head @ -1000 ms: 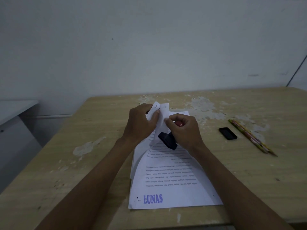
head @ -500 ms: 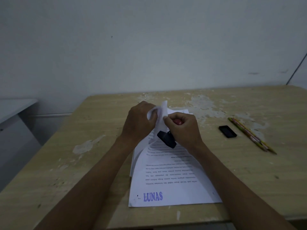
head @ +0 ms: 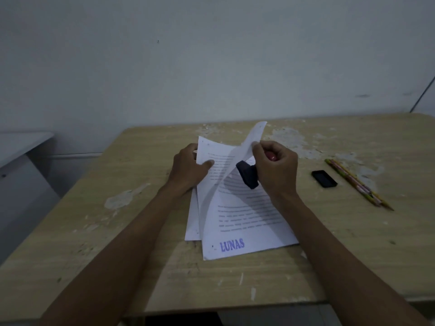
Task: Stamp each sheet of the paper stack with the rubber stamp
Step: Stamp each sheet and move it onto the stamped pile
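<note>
While both hands (head: 188, 168) (head: 277, 165) pinch sheets (head: 244, 231), scuffed wooden table (head: 141, 243), bare white wall (head: 211, 67).

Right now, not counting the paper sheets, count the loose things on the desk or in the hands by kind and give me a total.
Rubber stamp: 1
Black stamp cap: 1
Pencils: 2
Total: 4

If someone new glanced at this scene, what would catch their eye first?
Probably the top sheet being peeled up at mid-table by the right hand, which also grips the rubber stamp. Next, the blue LUNAS mark on the near edge of that sheet.
</note>
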